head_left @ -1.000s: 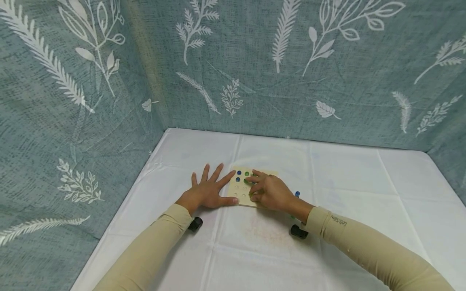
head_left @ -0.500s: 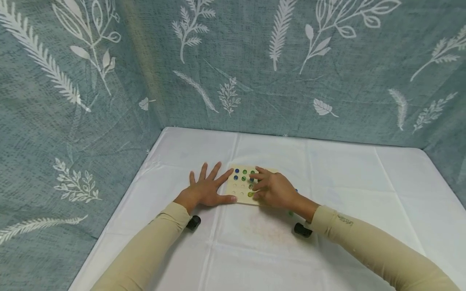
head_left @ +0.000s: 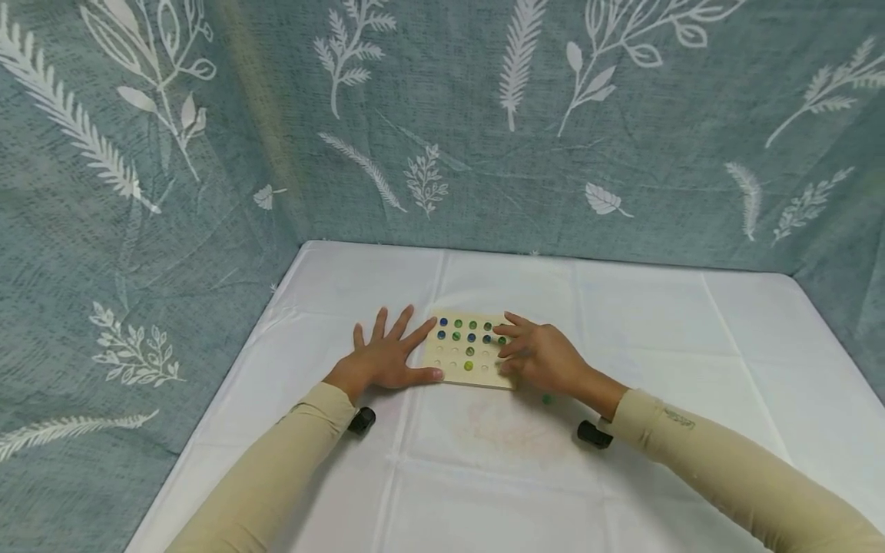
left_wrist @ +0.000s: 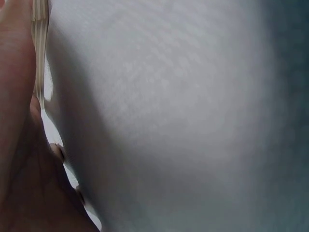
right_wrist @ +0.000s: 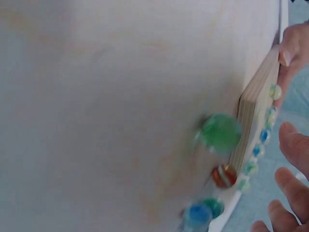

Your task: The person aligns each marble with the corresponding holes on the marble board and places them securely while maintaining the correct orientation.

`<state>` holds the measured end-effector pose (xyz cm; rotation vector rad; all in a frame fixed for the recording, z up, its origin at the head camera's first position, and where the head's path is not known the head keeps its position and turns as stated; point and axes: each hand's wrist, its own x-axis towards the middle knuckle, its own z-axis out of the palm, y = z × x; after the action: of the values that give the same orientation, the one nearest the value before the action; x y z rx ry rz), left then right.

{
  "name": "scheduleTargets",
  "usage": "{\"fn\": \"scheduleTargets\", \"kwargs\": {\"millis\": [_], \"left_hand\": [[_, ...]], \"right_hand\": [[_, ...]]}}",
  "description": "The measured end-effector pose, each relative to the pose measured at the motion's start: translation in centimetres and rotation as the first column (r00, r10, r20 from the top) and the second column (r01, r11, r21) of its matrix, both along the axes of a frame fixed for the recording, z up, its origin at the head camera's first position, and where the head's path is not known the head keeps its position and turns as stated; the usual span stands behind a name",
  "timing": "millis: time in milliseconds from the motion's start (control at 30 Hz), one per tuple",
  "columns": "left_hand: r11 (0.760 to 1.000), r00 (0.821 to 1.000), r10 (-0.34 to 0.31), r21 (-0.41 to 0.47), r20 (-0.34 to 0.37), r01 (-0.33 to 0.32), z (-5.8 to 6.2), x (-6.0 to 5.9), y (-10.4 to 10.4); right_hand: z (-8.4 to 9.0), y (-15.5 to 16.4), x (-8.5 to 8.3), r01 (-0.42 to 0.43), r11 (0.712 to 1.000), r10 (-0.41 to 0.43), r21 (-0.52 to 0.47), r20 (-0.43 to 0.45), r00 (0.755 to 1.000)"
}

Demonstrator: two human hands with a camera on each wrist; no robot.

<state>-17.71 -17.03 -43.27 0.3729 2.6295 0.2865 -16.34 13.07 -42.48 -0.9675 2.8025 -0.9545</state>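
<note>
A pale wooden board (head_left: pixel 494 378) with rows of round holes lies on the white-covered table. Blue and green marbles fill holes in its two far rows. A yellow-green marble (head_left: pixel 468 365) sits nearer the front edge, with a darker green marble (head_left: pixel 470 351) behind it. My left hand (head_left: pixel 387 361) rests at the board's left side, fingers spread, index fingertip and thumb at its edge. Over the right end hovers my right hand (head_left: pixel 546 357), its fingers loosely bent and apart. Nothing shows between those fingers (right_wrist: pixel 289 188) in the right wrist view.
Beside the board in the right wrist view lie a loose green marble (right_wrist: pixel 221 133), a reddish-brown marble (right_wrist: pixel 224 176) and a blue marble (right_wrist: pixel 198 216) overlapping a teal one. Black wrist devices (head_left: pixel 594 435) sit under both forearms. Patterned blue-green cloth (head_left: pixel 470 192) hangs behind the table.
My right hand has drawn back to the right, uncovering the yellow-green marble and more of the board. The left hand keeps its place at the board while the head view shifts slightly.
</note>
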Motion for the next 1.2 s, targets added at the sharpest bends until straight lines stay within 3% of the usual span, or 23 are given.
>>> {"fn": "scheduleTargets", "kwargs": {"millis": [233,667,1200], "left_hand": [[1.000,1.000,0.002,0.012,-0.005,-0.002,-0.1,0.0,-0.1],[1.000,1.000,0.006,0.014,-0.007,-0.006,-0.5,-0.2,-0.1],[1.000,1.000,0.001,0.015,0.001,-0.001,-0.5,-0.3,-0.1]], "right_hand": [[-0.1,1.6,0.1,0.048,0.999,-0.048,-0.014,0.016,0.999],[-0.6,4.4,0.1,0.131,0.990,-0.132,0.049,0.021,0.991],[-0.8,7.4,0.9,0.191,0.981,-0.192,0.036,0.049,0.980]]}}
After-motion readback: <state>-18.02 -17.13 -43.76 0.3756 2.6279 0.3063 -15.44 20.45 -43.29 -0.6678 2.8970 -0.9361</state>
